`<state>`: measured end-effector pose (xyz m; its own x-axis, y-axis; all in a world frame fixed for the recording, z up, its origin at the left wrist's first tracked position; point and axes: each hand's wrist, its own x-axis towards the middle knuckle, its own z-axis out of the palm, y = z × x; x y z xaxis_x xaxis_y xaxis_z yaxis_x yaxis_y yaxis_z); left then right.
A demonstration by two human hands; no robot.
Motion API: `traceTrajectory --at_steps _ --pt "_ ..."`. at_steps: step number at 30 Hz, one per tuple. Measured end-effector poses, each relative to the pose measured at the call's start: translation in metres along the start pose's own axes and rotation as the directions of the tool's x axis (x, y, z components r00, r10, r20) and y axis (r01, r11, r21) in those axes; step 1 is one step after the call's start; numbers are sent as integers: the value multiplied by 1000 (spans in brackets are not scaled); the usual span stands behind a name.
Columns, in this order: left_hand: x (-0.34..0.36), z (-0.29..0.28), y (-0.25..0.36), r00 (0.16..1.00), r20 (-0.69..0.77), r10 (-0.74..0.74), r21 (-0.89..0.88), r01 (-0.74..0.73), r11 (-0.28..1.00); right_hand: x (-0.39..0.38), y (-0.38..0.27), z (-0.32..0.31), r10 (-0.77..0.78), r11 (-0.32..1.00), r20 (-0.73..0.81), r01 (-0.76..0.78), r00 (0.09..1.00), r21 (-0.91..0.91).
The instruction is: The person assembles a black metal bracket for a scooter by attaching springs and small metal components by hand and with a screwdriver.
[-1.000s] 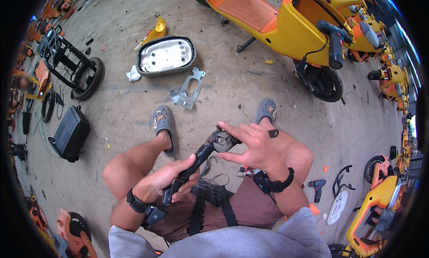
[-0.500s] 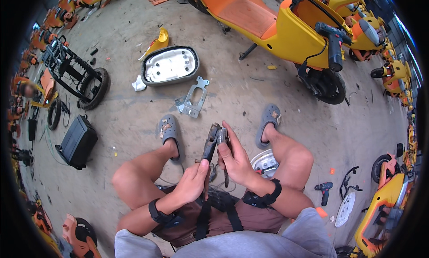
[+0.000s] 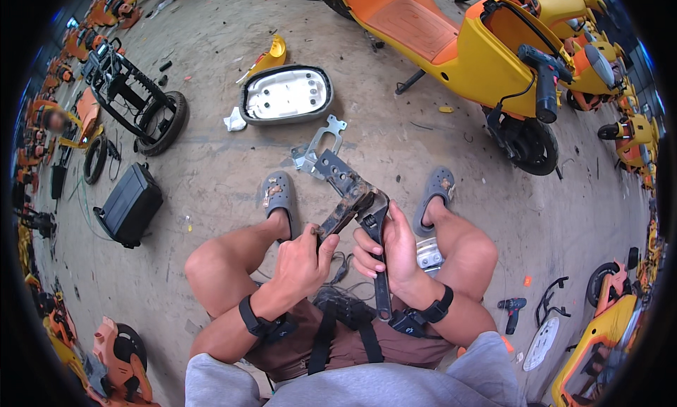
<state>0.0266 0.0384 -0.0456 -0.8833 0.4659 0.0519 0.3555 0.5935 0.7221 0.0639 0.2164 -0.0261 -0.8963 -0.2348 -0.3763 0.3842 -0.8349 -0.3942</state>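
My left hand (image 3: 302, 262) is closed round the lower arm of a rusty dark metal bracket (image 3: 342, 185), whose plate with holes is angled upward. My right hand (image 3: 391, 259) grips a black adjustable wrench (image 3: 381, 294), its head against the bracket's bend in front of my legs. Beyond them a galvanized plate (image 3: 328, 128) lies on the floor below an upturned grey-rimmed pan-shaped part (image 3: 285, 95). A silver metal piece (image 3: 427, 255) is partly hidden beside my right leg.
A yellow-orange scooter (image 3: 486, 68) stands ahead, a drill (image 3: 545, 86) on it. At left are a bare frame with wheel (image 3: 161, 125) and a black case (image 3: 128, 202). Another drill (image 3: 513, 310) and a white plate (image 3: 543, 342) lie at right. More scooters line both sides.
Both hands have turned the held parts: the bracket's holed plate now shows, pointing up and away, and the wrench hangs downward from its head in my right hand.
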Motion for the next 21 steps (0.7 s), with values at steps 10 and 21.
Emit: traceTrajectory --at_steps 10,21 --pt "-4 -8 10 996 69 -61 -234 76 969 -8 6 -12 -171 908 -17 151 985 -390" --pt "-7 -8 9 997 71 -34 -233 49 971 -3 7 -2 -389 747 -28 298 921 -594"
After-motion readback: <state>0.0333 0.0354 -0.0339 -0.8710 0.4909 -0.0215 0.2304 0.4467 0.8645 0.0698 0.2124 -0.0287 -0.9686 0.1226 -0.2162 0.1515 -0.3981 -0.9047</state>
